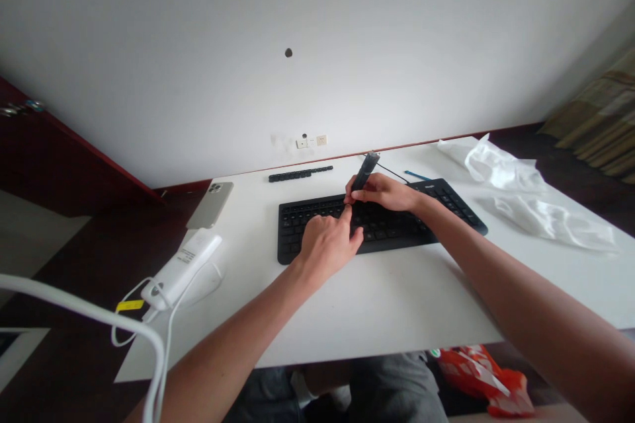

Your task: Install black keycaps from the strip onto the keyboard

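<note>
Right hand holds dark tool (tilted); left hand on keyboard.

the right hand grips a black tool over the keyboard. the left hand points one finger near it. a phone lies to the left.

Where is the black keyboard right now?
In the head view, the black keyboard lies on the white table, right of centre, beneath the left hand and right hand, with crumpled plastic to its right.
</note>
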Tool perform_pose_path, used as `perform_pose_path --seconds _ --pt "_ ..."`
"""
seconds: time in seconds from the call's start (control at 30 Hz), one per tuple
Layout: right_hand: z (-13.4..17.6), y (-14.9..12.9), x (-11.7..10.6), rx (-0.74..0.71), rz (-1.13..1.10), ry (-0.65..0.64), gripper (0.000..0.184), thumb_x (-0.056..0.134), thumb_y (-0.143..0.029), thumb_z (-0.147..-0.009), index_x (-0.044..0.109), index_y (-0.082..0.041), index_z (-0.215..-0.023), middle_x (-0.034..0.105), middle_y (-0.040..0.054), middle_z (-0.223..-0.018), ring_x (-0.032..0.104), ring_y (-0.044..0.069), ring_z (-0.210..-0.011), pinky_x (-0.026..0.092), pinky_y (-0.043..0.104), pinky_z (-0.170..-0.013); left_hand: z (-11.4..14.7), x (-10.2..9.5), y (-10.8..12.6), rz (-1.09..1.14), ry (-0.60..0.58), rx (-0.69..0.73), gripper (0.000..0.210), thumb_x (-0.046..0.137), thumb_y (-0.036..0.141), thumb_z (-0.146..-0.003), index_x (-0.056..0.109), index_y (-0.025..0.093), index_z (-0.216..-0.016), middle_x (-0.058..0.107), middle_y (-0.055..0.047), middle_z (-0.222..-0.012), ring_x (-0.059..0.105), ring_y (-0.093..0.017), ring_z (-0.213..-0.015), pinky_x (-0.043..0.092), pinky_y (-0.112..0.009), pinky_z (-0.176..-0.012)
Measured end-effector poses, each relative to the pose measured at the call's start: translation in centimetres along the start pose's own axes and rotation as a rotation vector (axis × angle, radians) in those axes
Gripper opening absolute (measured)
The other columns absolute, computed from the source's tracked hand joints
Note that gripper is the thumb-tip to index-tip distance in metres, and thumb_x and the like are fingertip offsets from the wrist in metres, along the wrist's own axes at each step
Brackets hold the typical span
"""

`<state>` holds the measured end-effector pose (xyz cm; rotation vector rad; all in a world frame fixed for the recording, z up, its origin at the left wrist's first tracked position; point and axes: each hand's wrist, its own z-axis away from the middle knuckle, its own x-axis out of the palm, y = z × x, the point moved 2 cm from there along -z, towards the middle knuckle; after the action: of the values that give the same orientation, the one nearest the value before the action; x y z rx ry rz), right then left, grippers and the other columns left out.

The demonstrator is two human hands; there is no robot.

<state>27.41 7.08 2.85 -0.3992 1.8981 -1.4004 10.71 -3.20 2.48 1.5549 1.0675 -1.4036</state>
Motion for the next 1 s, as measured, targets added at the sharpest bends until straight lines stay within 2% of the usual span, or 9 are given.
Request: perform_pose_path --seconds 0.1,0.2,0.3,0.4,0.5,0.6,0.8,1.0 --pt "0.0 -0.6 0.6 -0.009 0.128 0.096 0.025 0.065 -0.042 -0.092 0.072 -0.019 -0.098 0.077 0.0053 -0.093 0.070 0.023 -0.088 0.053 0.035 -0.082 0.0 0.0 0.0 0.005 0.003 -0.006 0.057 0.047 0.048 -0.103 0.055 0.015 -0.148 0.078 -0.012 -0.083 0.076 -0.027 -0.080 0.055 -0.037 -0.079" --pt "-0.1 -1.5 1.6 -0.002 0.382 0.200 0.019 0.064 -0.036 -0.094 0.073 -0.021 -0.099 0.075 0.0040 -0.085 0.067 0.022 -0.075 0.048 0.033 -0.072 0.0 -0.1 0.1 0.010 -0.004 -0.006 0.056 0.048 0.047 -0.102 0.056 0.015 -0.146 0.078 -0.012 -0.084 0.076 -0.028 -0.080 0.056 -0.038 -0.078" --pt "-0.3 -1.9 2.8 0.015 0.555 0.234 0.016 0.061 -0.034 -0.096 0.072 -0.021 -0.097 0.072 0.0045 -0.077 0.064 0.021 -0.067 0.043 0.033 -0.065 0.0 -0.1 0.1 0.013 -0.006 -0.005 0.051 0.049 0.047 -0.102 0.060 0.014 -0.140 0.078 -0.013 -0.084 0.076 -0.029 -0.079 0.056 -0.039 -0.077" --pt "-0.6 -2.0 3.4 0.035 0.606 0.267 0.015 0.062 -0.034 -0.096 0.070 -0.022 -0.092 0.070 0.0052 -0.072 0.062 0.022 -0.064 0.040 0.033 -0.063 0.1 -0.2 0.1 0.018 0.002 0.000 0.046 0.049 0.046 -0.102 0.063 0.014 -0.132 0.077 -0.013 -0.084 0.075 -0.029 -0.077 0.056 -0.039 -0.075" --pt "-0.8 -1.9 3.3 0.044 0.583 0.276 0.014 0.063 -0.034 -0.096 0.070 -0.022 -0.091 0.072 0.0054 -0.074 0.063 0.022 -0.065 0.041 0.033 -0.065 0.1 -0.3 0.1 0.021 0.000 0.002 0.047 0.049 0.046 -0.101 0.063 0.014 -0.133 0.077 -0.013 -0.084 0.075 -0.030 -0.077 0.056 -0.039 -0.074" --pt "-0.5 -2.0 2.5 0.031 0.511 0.257 0.014 0.062 -0.032 -0.095 0.072 -0.021 -0.093 0.075 0.0045 -0.080 0.066 0.021 -0.071 0.044 0.033 -0.069 0.1 -0.3 0.0 0.024 -0.009 0.006 0.053 0.048 0.046 -0.102 0.058 0.013 -0.143 0.078 -0.014 -0.086 0.076 -0.030 -0.080 0.056 -0.039 -0.076" --pt "0.1 -1.2 0.8 -0.004 0.297 0.141 0.020 0.065 -0.037 -0.093 0.074 -0.020 -0.099 0.077 0.0036 -0.089 0.069 0.023 -0.082 0.050 0.034 -0.077 0.1 -0.2 0.0 0.011 0.007 0.010 0.056 0.048 0.048 -0.102 0.056 0.013 -0.146 0.079 -0.013 -0.085 0.077 -0.029 -0.081 0.056 -0.037 -0.076" --pt "0.0 -0.2 0.3 -0.024 0.032 0.053 0.029 0.068 -0.045 -0.090 0.072 -0.018 -0.100 0.077 0.0069 -0.095 0.071 0.025 -0.094 0.055 0.038 -0.088 0.1 -0.2 0.0 -0.003 -0.006 -0.002 0.057 0.048 0.049 -0.103 0.055 0.015 -0.148 0.078 -0.011 -0.084 0.077 -0.027 -0.081 0.055 -0.035 -0.076"
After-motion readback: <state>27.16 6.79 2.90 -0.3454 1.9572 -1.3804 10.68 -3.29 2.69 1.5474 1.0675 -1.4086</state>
